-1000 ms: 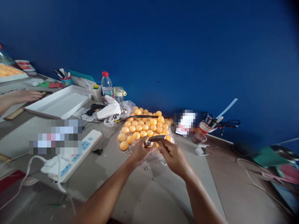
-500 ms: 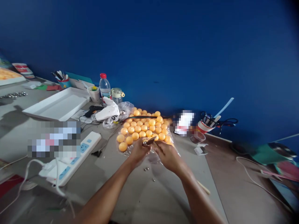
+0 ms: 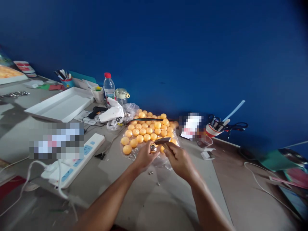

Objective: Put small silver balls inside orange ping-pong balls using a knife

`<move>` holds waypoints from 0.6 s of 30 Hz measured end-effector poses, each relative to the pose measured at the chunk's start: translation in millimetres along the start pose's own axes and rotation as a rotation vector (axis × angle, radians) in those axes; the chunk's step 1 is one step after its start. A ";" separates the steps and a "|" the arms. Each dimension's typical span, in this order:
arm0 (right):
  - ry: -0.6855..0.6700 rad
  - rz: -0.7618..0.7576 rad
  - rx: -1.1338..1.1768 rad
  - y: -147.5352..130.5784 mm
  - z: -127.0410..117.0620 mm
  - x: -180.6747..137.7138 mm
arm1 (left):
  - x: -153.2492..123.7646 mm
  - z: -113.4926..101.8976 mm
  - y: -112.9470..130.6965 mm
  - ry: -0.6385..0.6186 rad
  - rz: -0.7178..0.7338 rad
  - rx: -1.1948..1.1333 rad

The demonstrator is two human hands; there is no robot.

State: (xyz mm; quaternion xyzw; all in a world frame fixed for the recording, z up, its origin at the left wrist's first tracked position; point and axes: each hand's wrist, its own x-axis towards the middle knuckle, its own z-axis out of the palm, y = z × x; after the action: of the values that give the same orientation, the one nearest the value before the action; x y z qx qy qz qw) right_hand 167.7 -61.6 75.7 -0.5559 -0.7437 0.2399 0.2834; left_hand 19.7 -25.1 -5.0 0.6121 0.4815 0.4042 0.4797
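My left hand [image 3: 145, 157] is closed around an orange ball; shiny metal pieces [image 3: 153, 148] show at its top, though I cannot tell whether they sit inside it. With closed fingers, my right hand [image 3: 178, 158] grips a knife, its dark blade [image 3: 161, 140] pointing left just above the ball. The knife's handle is mostly hidden in the fingers. Behind both hands, many orange balls [image 3: 146, 137] lie on and in a clear plastic bag [image 3: 131, 156]. Several small metal beads [image 3: 150, 173] rest on the table below my hands.
On the left are a white power strip [image 3: 83, 160] with cables, a white tray [image 3: 60, 104], a glue gun [image 3: 96, 112] and a red-capped bottle [image 3: 109, 86]. A phone [image 3: 192, 126] leans at the back, near a cup [image 3: 213, 130] of tools. A blue wall stands behind.
My right hand has drawn back slightly to the right, and the knife blade has swung up and away from the ball. The metal pieces in my left hand show more clearly.
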 end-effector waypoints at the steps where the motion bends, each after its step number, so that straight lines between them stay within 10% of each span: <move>1: -0.021 0.004 -0.022 0.5 0.8 0.3 | 0.1 0.4 -1.4 -0.005 -0.006 0.002; 18: -0.063 -0.003 -0.006 4.1 3.9 1.3 | 1.0 -0.5 -3.0 0.010 -0.001 0.023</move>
State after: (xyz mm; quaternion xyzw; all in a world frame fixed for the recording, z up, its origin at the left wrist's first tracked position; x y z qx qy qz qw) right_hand 167.6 -59.4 70.3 -0.5478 -0.7539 0.2544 0.2585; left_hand 18.9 -23.9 -7.8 0.6152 0.4888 0.4015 0.4705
